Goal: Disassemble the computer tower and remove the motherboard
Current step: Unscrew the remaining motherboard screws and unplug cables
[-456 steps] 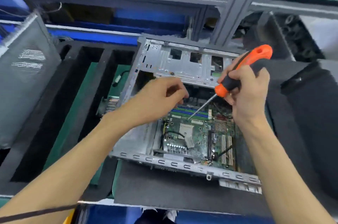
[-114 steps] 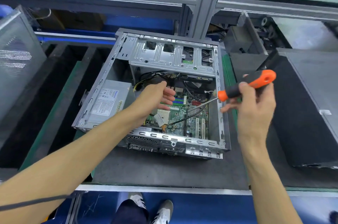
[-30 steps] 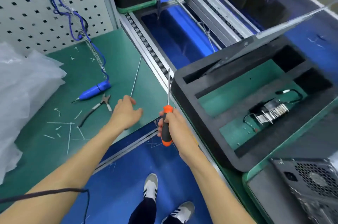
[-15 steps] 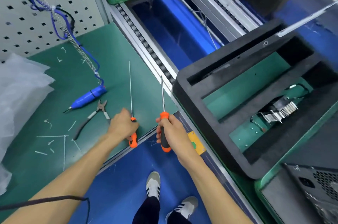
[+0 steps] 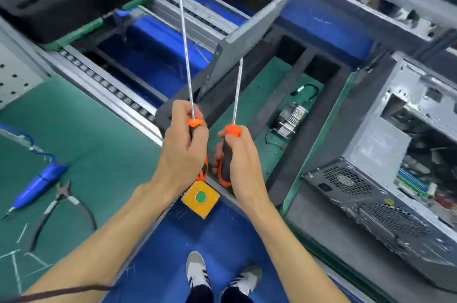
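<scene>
While both hands hover over the green worktop's [image 5: 81,129] right edge, left hand [image 5: 183,152] grips the long screwdriver [image 5: 184,38], right hand [image 5: 238,157] the short screwdriver [image 5: 237,95], fingers clamped round upright handles, seemingly comparing reach; the opened computer tower [image 5: 385,154] waits far right.

Left hand [image 5: 184,152] grips long-shaft screwdriver [image 5: 185,43], shaft upright, running out of frame top. Right hand [image 5: 238,157] grips shorter screwdriver [image 5: 237,95] just beside it. Open computer tower [image 5: 400,154] at right; pliers [image 5: 53,206] on green mat [image 5: 94,144] at left.
</scene>
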`<state>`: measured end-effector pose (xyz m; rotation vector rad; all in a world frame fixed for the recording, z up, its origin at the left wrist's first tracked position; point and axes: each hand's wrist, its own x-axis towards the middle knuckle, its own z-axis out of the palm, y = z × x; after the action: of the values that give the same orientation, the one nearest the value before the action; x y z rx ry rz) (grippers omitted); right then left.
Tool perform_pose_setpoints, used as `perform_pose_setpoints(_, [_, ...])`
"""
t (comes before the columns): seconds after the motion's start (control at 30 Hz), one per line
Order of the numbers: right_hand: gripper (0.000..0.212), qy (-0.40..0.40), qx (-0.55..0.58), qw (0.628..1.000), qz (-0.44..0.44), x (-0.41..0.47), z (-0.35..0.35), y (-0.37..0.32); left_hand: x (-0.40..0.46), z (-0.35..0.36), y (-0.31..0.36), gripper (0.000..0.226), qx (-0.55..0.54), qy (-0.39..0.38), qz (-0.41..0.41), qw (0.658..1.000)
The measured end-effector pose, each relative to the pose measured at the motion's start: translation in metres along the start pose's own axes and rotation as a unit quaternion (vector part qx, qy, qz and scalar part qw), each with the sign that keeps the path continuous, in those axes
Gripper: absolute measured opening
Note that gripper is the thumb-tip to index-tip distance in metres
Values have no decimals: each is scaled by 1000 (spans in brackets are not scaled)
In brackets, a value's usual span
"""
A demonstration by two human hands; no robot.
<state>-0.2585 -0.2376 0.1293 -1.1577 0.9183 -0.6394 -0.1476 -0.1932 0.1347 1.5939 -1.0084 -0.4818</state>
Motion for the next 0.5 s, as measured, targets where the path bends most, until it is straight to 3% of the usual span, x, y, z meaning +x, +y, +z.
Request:
perform_pose_setpoints(0.07, [17, 27, 28, 999, -13, -10, -30, -15, 0, 34, 19, 5, -33, -60, 17, 997])
perform_pose_setpoints(0.2, [22, 92, 19, 994, -59, -33, -98, -46, -6, 102, 50, 7, -114, -185, -14, 976])
perform_pose_setpoints(0.37, [23, 188, 5, 978, -86, -63, -183, -75, -13, 181, 86, 9, -82, -245, -6, 966])
perform_pose_setpoints(0.5, [35, 259, -73, 957, -105, -83, -242, -83, -21, 235, 112, 11, -40, -283, -12, 958])
